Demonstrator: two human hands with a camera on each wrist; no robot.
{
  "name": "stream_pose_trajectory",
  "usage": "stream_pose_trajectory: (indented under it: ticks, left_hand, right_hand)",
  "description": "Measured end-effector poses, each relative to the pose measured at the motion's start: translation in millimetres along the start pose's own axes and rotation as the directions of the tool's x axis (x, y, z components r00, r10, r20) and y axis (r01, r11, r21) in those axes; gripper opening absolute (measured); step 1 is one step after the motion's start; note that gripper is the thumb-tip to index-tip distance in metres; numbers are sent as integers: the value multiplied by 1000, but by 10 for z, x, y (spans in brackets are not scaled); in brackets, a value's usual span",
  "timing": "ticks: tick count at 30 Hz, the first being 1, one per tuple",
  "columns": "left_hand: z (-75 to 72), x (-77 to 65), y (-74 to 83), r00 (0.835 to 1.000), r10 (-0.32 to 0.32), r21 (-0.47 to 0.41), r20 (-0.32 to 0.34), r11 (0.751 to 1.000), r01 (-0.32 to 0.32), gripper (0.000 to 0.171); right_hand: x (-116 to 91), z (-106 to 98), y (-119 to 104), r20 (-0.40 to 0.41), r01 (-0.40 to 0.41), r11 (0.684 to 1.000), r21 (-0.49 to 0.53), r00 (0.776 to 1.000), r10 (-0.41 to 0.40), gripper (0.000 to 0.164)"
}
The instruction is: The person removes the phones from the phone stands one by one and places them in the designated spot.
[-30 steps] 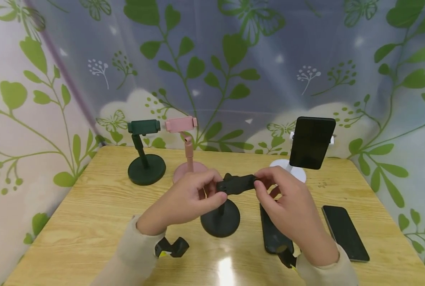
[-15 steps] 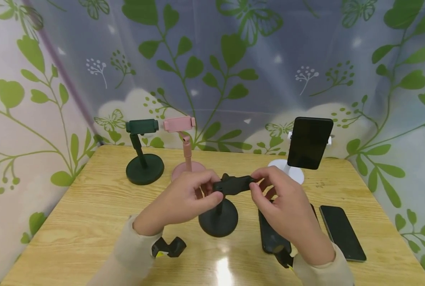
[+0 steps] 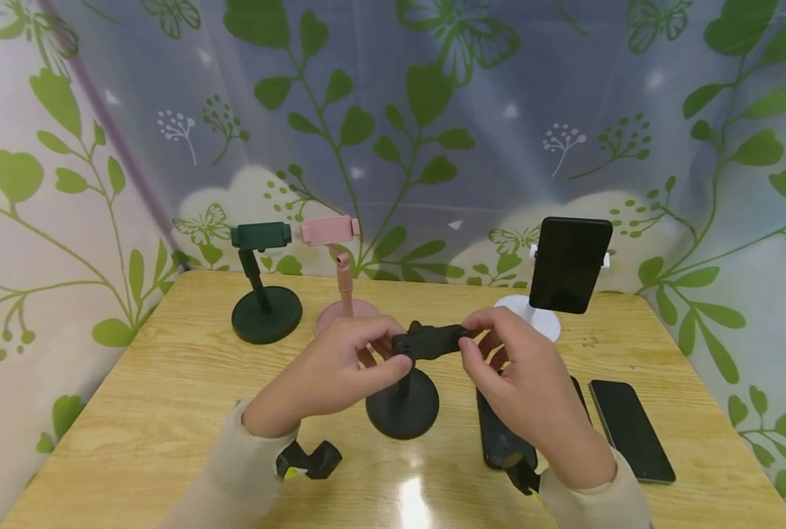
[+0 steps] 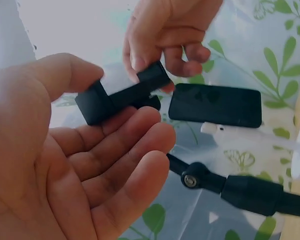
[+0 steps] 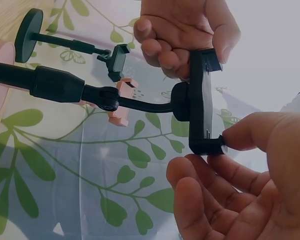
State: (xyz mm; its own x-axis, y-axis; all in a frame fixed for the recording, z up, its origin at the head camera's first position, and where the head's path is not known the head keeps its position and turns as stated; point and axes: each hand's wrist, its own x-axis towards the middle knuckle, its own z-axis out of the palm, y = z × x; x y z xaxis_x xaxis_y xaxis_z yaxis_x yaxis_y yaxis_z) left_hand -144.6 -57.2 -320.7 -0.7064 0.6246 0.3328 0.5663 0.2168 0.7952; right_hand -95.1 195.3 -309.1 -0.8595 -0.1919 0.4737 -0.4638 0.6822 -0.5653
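A black phone stand [image 3: 402, 404] stands upright on the table with its clamp [image 3: 438, 342] at the top, between both hands. My left hand [image 3: 347, 361] pinches the clamp's left end between thumb and index finger; its other fingers lie behind the clamp in the left wrist view. At the opposite end, my right hand [image 3: 525, 382] pinches the clamp's jaw with thumb and forefinger. The right wrist view shows no phone in the clamp [image 5: 200, 107], and its curved arm leads to a hinged joint [image 5: 109, 98]. Under the right hand lies a dark phone [image 3: 502, 433], partly covered.
Behind, a dark green phone stand [image 3: 266, 314] and a pink one [image 3: 345, 278] stand at the left. At the back right, a white stand [image 3: 546, 323] carries a black phone [image 3: 570, 264]. Another phone [image 3: 633, 431] lies on the wooden table [image 3: 168, 411] at the right.
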Motion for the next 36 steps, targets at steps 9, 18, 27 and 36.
stream_pose_trajectory:
  ticks: [9, 18, 27, 36]
  left_hand:
    - [89, 97, 7, 998, -1, -64, -63, 998, -3, 10]
    - [258, 204, -139, 981, -14, -196, -194, 980, -25, 14]
    - [211, 557, -204, 962, -118, -287, -245, 957, 44, 21]
    - [204, 946, -429, 960, -154, -317, -234, 945, 75, 23]
  right_hand:
    - [-15, -96, 21, -6, -77, 996, 48, 997, 77, 22]
    - [-13, -193, 79, -54, -92, 993, 80, 994, 96, 26]
    - [13, -236, 123, -98, -57, 992, 114, 993, 68, 25]
    - [7, -316, 132, -137, -19, 992, 126, 990, 36, 25]
